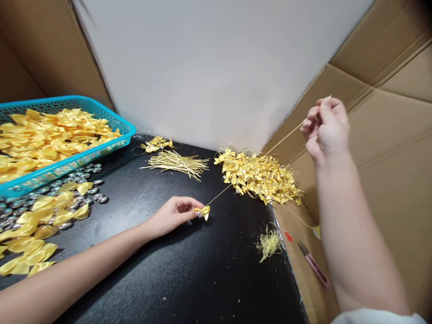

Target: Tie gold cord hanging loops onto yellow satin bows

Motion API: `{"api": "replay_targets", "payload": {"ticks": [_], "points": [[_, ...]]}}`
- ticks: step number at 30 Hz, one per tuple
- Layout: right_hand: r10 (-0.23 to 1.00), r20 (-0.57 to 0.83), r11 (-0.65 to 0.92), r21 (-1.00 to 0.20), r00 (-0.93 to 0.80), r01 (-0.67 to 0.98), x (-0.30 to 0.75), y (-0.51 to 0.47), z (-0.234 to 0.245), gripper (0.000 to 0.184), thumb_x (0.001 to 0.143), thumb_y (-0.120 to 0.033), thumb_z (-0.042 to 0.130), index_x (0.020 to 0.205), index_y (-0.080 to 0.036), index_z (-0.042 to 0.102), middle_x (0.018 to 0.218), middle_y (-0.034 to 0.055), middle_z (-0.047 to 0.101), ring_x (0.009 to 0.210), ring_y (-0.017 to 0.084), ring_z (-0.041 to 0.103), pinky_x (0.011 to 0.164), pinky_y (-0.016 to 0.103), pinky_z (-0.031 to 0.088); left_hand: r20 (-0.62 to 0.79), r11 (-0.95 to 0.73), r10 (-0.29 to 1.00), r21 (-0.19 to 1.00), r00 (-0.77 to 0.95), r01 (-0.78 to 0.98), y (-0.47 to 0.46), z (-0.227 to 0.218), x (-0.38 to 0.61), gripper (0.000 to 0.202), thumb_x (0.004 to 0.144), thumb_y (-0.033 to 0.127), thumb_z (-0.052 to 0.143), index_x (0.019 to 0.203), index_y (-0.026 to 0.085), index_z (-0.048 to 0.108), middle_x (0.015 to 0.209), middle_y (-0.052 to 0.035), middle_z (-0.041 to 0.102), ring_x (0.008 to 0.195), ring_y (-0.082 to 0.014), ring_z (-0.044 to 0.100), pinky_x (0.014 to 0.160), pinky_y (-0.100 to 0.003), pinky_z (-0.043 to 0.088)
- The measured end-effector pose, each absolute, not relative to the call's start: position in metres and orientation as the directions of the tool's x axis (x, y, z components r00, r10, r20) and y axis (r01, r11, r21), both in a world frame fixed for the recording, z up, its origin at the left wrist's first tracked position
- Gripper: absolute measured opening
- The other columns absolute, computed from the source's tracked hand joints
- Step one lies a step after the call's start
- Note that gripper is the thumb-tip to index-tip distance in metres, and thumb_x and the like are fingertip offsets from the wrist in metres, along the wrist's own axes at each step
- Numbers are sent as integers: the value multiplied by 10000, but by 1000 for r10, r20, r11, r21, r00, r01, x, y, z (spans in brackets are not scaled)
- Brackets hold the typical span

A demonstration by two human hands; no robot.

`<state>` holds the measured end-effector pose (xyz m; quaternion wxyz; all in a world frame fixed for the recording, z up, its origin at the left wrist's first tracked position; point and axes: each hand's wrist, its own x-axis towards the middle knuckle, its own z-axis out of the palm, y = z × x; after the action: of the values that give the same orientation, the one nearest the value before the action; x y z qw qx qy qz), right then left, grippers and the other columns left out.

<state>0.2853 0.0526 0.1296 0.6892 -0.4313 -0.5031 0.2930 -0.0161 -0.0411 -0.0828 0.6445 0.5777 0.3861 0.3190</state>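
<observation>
My left hand (173, 213) rests on the black table (189, 270) and pinches a small yellow ribbon bow (203, 211). A thin gold cord (270, 150) runs taut from that bow up to my right hand (326, 128), which is raised at the right and pinches the cord's other end. The cord passes over a heap of finished yellow bows (259, 175) at the table's back right.
A blue basket (70, 164) full of yellow bows stands at the back left. Loose bows (37, 225) and silver beads (91, 180) lie in front of it. A bundle of gold cords (177, 163), cord trimmings (269, 244), pink-handled snips (315, 265) and cardboard walls (388, 126) surround the table.
</observation>
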Motion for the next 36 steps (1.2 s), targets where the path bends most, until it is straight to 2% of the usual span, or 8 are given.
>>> {"api": "replay_targets", "payload": {"ticks": [3, 7, 12, 16, 21, 29, 33, 36], "points": [[908, 295, 317, -948, 298, -25, 293, 64, 115, 398, 928, -131, 396, 552, -149, 524, 433, -106, 500, 379, -64, 451, 448, 208, 312, -170, 212, 857, 977, 486, -31, -45, -83, -15, 169, 779, 321, 708, 823, 161, 741, 810, -49, 738, 702, -126, 630, 662, -216, 488], [934, 99, 168, -970, 343, -176, 290, 68, 95, 248, 884, -32, 492, 679, -163, 546, 517, -72, 508, 428, 15, 482, 446, 123, 432, -259, 387, 843, 900, 471, -199, -48, -92, -13, 229, 740, 348, 754, 850, 148, 737, 1019, -93, 742, 878, -171, 671, 815, -266, 532], [937, -19, 70, -968, 348, -242, 281, 69, 85, 223, 867, -15, 427, 722, -179, 470, 496, -79, 384, 376, 42, 354, 368, 125, 329, -239, 358, 887, 897, 395, -260, -49, -95, -13, 280, 728, 374, 780, 899, 166, 704, 795, -19, 739, 706, -123, 651, 722, -233, 538], [907, -74, 31, -970, 414, -242, 281, 78, 83, 245, 890, -26, 351, 720, -195, 401, 463, -103, 244, 340, 51, 223, 344, 135, 206, -102, 144, 938, 984, 330, -105, -56, -83, -19, 258, 756, 364, 747, 913, 164, 698, 750, -14, 732, 646, -116, 629, 627, -203, 508], [896, -113, -38, -983, 430, -180, 286, 91, 76, 259, 861, 5, 338, 706, -200, 371, 447, -106, 218, 334, 57, 208, 351, 142, 195, 63, -103, 951, 987, 302, 120, -74, -78, -40, 178, 828, 321, 651, 898, 170, 714, 772, -38, 750, 659, -142, 667, 593, -203, 517], [939, -117, -88, -991, 322, -103, 257, 113, 49, 259, 893, -22, 353, 706, -201, 377, 440, -108, 277, 340, 48, 248, 368, 121, 235, 38, -80, 952, 989, 303, 127, -93, -86, -55, 176, 863, 319, 614, 934, 176, 689, 811, -51, 764, 703, -156, 701, 625, -212, 542], [964, -132, -133, -991, 230, -11, 227, 118, 30, 203, 917, -69, 428, 762, -194, 468, 495, -80, 434, 386, 51, 368, 400, 129, 319, -22, -19, 958, 990, 285, 140, -92, -85, -59, 192, 864, 343, 593, 918, 169, 654, 808, -50, 751, 707, -155, 690, 635, -224, 535], [966, -170, -187, -980, 194, 70, 201, 122, 13, 100, 924, -116, 508, 852, -177, 541, 613, -44, 552, 469, 51, 474, 468, 143, 408, 25, -120, 956, 943, 292, 311, -88, -79, -70, 185, 869, 320, 539, 812, 172, 634, 715, -23, 703, 636, -145, 648, 584, -219, 495]]}}
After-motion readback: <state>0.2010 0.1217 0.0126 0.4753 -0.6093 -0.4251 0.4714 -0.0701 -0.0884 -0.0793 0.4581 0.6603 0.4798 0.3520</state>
